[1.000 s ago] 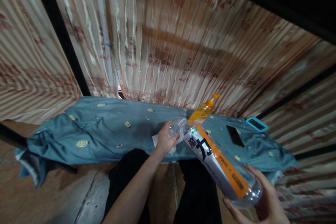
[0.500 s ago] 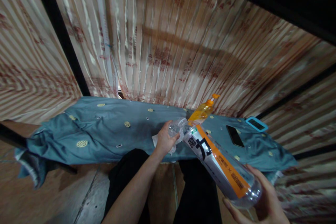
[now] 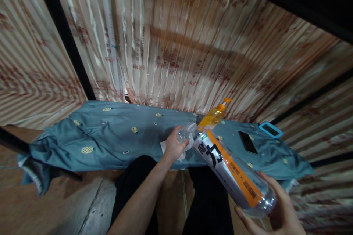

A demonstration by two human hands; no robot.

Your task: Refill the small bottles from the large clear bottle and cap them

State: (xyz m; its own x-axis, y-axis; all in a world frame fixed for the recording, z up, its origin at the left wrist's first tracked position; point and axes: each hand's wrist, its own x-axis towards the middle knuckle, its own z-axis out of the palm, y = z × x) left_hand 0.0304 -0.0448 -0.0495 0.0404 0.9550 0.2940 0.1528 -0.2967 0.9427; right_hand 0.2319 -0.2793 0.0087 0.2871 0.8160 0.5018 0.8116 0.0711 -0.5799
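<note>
Left forearm rising from bottom centre of frame toward the middle, wrist bent, left hand [image 3: 173, 146] at frame centre, fingers curled around a small clear glass [image 3: 184, 133] with a white tissue [image 3: 180, 151] bunched under the palm; grip closed on the glass. Right hand [image 3: 277, 211] at lower right corner, palm up, fingers cupped and wrapped under the base of a large clear plastic bottle [image 3: 230, 174]; firm hold, thumb hidden. Bottle tilted, long axis running diagonally from lower right up to centre, neck end pointing upper left and meeting the glass's rim, base lowest in the right hand. White label with black characters and an orange stripe along the bottle's length. Contents and cap not clear. Both hands over the near edge of a teal cloth [image 3: 104, 136] covering a low surface across mid frame. Just behind the bottle's neck, an orange drink bottle [image 3: 213, 116] leaning, cap toward upper right. Right of centre on the cloth, a black phone [image 3: 247, 142] lying flat; further right, a blue-rimmed device [image 3: 270, 129]. Striped curtain [image 3: 176, 44] filling the upper frame. Dark trousers [image 3: 132, 187] at bottom centre.
</note>
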